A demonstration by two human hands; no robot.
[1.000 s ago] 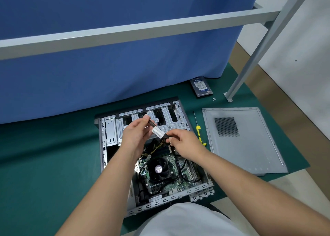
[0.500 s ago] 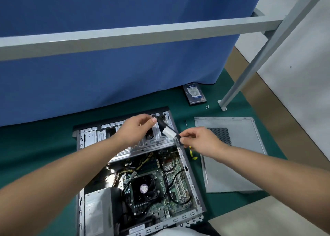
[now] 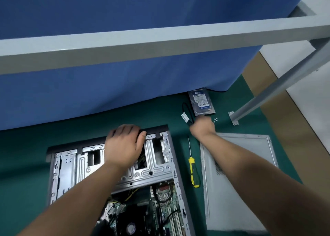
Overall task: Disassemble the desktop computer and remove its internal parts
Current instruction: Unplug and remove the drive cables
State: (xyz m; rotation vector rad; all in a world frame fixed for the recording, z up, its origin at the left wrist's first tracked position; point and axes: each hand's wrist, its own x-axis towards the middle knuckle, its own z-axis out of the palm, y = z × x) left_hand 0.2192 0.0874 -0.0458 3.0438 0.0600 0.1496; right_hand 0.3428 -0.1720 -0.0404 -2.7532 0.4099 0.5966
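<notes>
The open computer case (image 3: 166,166) lies on its side on the green mat, its motherboard (image 3: 160,210) and drive cage exposed. My left hand (image 3: 123,144) rests on the case's top front edge, fingers curled over the rim. My right hand (image 3: 202,126) reaches out beside the hard drive (image 3: 201,101) and holds one end of a black cable (image 3: 186,114) with a white label, which loops on the mat just left of the drive.
A yellow-handled screwdriver (image 3: 192,168) lies between the case and the removed grey side panel (image 3: 237,178). Small screws (image 3: 215,119) sit near the drive. A grey frame leg (image 3: 267,93) stands at the right, a blue curtain (image 3: 125,85) behind.
My right hand carried the labelled cable away from the case to the mat beside the hard drive. My left hand let go of it and settled on the case's front edge.
</notes>
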